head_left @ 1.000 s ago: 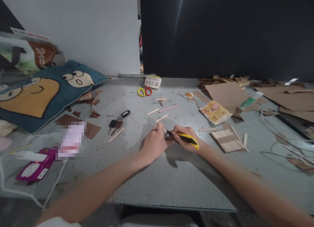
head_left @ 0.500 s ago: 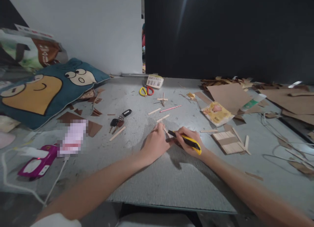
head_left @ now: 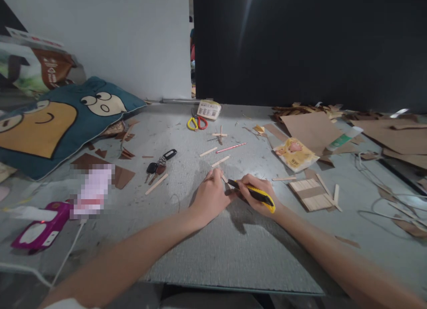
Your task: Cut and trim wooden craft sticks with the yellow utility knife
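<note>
My right hand [head_left: 256,192] is closed around a yellow and black utility knife [head_left: 262,196], whose tip points left. Between the fingers of my left hand [head_left: 211,191] is a wooden craft stick [head_left: 224,178], partly hidden, and the knife's tip is beside it. Whether blade and stick touch, I cannot tell. Just beyond my hands lie a loose craft stick [head_left: 220,161], another short stick [head_left: 208,151] and a red-and-white striped pencil [head_left: 231,147]. Farther back is a small construction of crossed sticks [head_left: 219,134].
A bundle of craft sticks [head_left: 308,194] lies right, below a yellow packet [head_left: 295,154] and cardboard [head_left: 312,130]. Scissors [head_left: 197,123] are at the back. Keys [head_left: 160,166], a purple power strip [head_left: 43,226] with cables and a teal cushion [head_left: 66,122] occupy the left.
The view has shifted slightly, so things at the left sit a little farther left. Both hands keep nearly the same pose, still holding the stick and the knife.
</note>
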Tool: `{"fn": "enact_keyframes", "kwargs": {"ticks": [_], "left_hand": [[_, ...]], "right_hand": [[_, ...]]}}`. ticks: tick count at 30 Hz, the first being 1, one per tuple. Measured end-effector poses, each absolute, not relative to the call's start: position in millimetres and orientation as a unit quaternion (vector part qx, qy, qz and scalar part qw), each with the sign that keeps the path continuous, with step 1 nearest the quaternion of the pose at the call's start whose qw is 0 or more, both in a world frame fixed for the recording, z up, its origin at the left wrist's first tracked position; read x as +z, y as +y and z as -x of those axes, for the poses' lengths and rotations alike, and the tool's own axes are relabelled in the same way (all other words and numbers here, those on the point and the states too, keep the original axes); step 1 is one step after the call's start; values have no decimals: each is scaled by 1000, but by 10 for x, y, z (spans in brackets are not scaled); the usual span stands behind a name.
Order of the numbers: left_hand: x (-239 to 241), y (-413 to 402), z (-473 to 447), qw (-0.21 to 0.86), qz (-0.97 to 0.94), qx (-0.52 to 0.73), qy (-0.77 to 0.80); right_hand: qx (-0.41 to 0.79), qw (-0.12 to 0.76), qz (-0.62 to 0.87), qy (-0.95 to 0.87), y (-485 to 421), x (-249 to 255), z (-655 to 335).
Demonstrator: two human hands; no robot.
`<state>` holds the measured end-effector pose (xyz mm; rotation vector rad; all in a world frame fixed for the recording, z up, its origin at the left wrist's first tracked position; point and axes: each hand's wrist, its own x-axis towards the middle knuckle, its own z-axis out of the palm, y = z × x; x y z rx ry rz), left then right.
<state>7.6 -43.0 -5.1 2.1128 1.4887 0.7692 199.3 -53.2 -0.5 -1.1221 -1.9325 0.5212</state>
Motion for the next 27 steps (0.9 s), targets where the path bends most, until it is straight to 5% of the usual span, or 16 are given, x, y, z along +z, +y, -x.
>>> {"fn": "enact_keyframes", "kwargs": {"ticks": [27], "left_hand": [[44, -411, -42, 285, -756, 257, 530]], "right_hand": [[267, 387, 414, -779, -368, 63, -1855]]}}
